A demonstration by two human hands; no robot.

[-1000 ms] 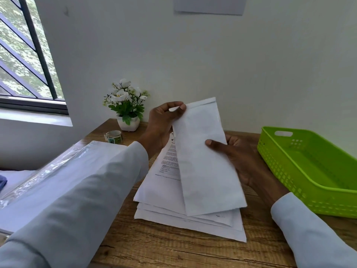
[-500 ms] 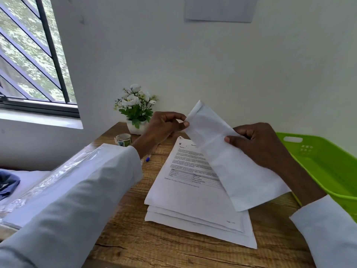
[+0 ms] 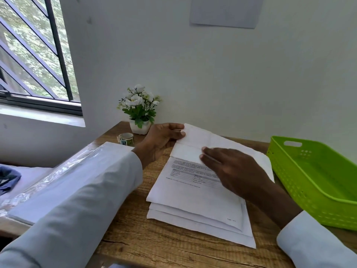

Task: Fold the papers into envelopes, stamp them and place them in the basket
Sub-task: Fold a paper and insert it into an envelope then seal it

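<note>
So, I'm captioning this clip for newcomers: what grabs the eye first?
Both hands work a white envelope over the paper stack mid-desk: the left hand pinches its flap end, the right hand presses it flat. A bright green basket sits at the right, with white flowers by the wall.

Basket [image 3: 316, 182] open-topped, right; plant [image 3: 140, 110], tape roll [image 3: 126, 139] back-left.

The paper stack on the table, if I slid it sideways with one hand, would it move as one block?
Probably not. The paper stack is loose, its edges already fanned unevenly, so sheets would likely slip apart. It looks thin and floppy, light enough to skid on the table.
</note>
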